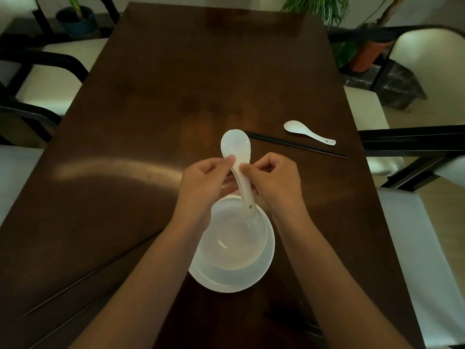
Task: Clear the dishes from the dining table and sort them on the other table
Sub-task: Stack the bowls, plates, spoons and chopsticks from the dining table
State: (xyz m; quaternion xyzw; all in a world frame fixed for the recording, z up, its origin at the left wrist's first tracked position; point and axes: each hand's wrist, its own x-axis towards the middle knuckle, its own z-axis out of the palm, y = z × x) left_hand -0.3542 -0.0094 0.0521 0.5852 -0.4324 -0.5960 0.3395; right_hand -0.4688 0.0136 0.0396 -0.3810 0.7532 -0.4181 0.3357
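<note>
1. Dishes sat gathered near the person's edge of the dark wooden worktop point(151, 102): a white bowl point(239, 238) rested inside a wider white plate point(226, 280), the pair standing just in front of the person.
2. From the head view, both hands were raised just above the far rim of the bowl, holding white spoons point(237, 157) between them. The spoons appeared to be stacked, one nested in another, though how many could not be told.
3. The left hand point(206, 182) had its fingers point(230, 159) pinched on the left side of the spoon neck, thumb near the scoop.
4. The right hand point(274, 182) had its fingers point(245, 168) clamped on the right side of the same neck, the remaining digits curled in toward the palm.
5. The scoop pointed away from the person, and the handle, with a small hole near its end, hung down over the bowl.
6. A pair of black chopsticks point(297, 144) lay flat on the worktop beyond the right hand, running diagonally toward the right edge.
7. Another white spoon point(308, 132) lay just past those chopsticks, scoop to the left, apart from them.
8. More black chopsticks point(83, 280) lay at the near left of the worktop, well apart from the plate.
9. Cream-cushioned chairs point(364, 107) with dark frames stood along both sides, and potted plants point(327, 8) stood beyond the far corners.
</note>
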